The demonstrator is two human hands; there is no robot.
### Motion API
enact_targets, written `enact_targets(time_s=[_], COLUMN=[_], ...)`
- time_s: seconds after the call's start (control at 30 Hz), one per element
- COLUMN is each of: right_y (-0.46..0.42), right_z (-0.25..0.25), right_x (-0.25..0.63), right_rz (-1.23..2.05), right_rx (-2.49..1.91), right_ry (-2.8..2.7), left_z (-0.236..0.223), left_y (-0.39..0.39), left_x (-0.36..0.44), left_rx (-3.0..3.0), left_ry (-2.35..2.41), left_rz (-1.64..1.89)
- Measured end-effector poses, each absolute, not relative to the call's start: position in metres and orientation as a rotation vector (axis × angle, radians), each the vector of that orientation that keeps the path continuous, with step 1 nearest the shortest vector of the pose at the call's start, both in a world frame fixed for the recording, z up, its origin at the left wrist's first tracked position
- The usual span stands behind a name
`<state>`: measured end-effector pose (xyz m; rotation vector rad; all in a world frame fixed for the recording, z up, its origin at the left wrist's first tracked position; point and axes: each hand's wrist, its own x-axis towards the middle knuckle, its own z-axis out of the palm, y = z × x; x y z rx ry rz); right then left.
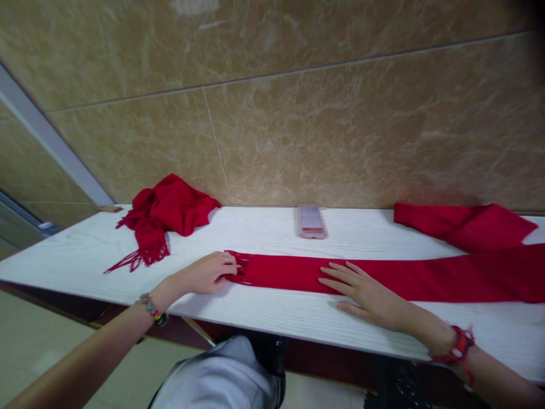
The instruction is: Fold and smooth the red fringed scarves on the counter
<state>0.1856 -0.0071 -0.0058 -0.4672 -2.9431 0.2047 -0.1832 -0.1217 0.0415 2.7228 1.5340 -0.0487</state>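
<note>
Long strip: the flat red cloth scarf with a fringed end (285, 272) lies lengthwise on the white wood-grain tabletop (255, 233), its fringe at the left hand and its length running out of my sight to the right.
Fringe end: the left hand (208, 274), a colourful beaded bracelet (153, 311) at its wrist, rests there with fingers curled and close together on the strands; I cannot tell whether the thumb pinches them from below.
Middle: the right hand (374, 298), wearing a red woven bracelet (460, 346), is laid over the cloth and its near edge, fingers spread, gripping nothing.
Smoothing: I'd say light pressure at the fringe and a flat palm drawn away from it would ease the cloth out best; pressing too hard might drag it askew (that thin stuff looks ready to slide).
Strands: they would lie neater combed straight and parallel, to my eye, than bunched under the fingertips.
Edges: lining them up with the table's front would make any slant easy to spot.
Back of the table: a crumpled red fringed cloth (179, 204) on the left, a pale rectangular phone (312, 221) near the marbled tan tile wall (323, 125), and a loosely folded red cloth (460, 224) on the right, possibly the scarf's other part; I cannot tell.
</note>
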Motion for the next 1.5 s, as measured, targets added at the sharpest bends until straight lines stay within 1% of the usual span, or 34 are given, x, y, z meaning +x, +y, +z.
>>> enact_targets(time_s=[0.13,0.23,0.3,0.33,0.4,0.47,0.57,0.7,0.8,0.87,0.93,1.0,1.07,1.23,1.3,1.37,1.43,1.5], right_y=[-0.006,-0.005,-0.005,-0.005,-0.005,-0.006,-0.006,-0.006,-0.005,-0.005,-0.005,-0.006,-0.006,-0.006,-0.005,-0.004,-0.004,-0.003], right_z=[-0.008,-0.010,-0.011,-0.011,-0.011,-0.010,-0.009,-0.012,-0.014,-0.015,-0.014,-0.014,-0.012,-0.013,-0.015,-0.017,-0.019,-0.021], right_x=[0.187,0.187,0.187,0.187,0.187,0.187,0.188,0.188,0.189,0.189,0.188,0.188,0.188,0.189,0.189,0.190,0.190,0.190], right_rz=[0.212,0.219,0.223,0.222,0.214,0.206,0.195,0.204,0.197,0.184,0.173,0.165,0.163,0.173,0.174,0.179,0.183,0.180], right_rx=[-0.449,-0.446,-0.440,-0.438,-0.439,-0.445,-0.460,-0.452,-0.447,-0.443,-0.443,-0.453,-0.462,-0.480,-0.491,-0.502,-0.512,-0.511], right_ry=[-2.917,-2.900,-2.884,-2.881,-2.881,-2.885,-2.898,-2.879,-2.860,-2.863,-2.871,-2.878,-2.888,-2.920,-2.914,-2.912,-2.912,-2.905], left_z=[0.055,0.063,0.062,0.059,0.051,0.042,0.037,0.047,0.054,0.054,0.049,0.044,0.040,0.045,0.050,0.053,0.051,0.045], left_y=[-0.134,-0.139,-0.139,-0.138,-0.136,-0.134,-0.136,-0.140,-0.138,-0.134,-0.130,-0.126,-0.125,-0.135,-0.140,-0.140,-0.134,-0.123], left_x=[-0.215,-0.207,-0.188,-0.178,-0.164,-0.166,-0.194,-0.235,-0.228,-0.206,-0.184,-0.171,-0.176,-0.224,-0.231,-0.222,-0.200,-0.174], left_rx=[2.698,2.682,2.685,2.694,2.722,2.743,2.762,2.740,2.692,2.698,2.727,2.749,2.773,2.786,2.738,2.705,2.695,2.664], left_ry=[1.726,1.775,1.658,1.574,1.465,1.471,1.588,1.750,1.831,1.754,1.590,1.496,1.512,1.742,1.877,1.927,1.847,1.746], left_rz=[-0.180,0.000,0.122,0.128,0.082,0.018,-0.123,-0.314,-0.166,-0.008,0.036,0.005,-0.064,-0.321,-0.241,0.007,0.265,0.331])
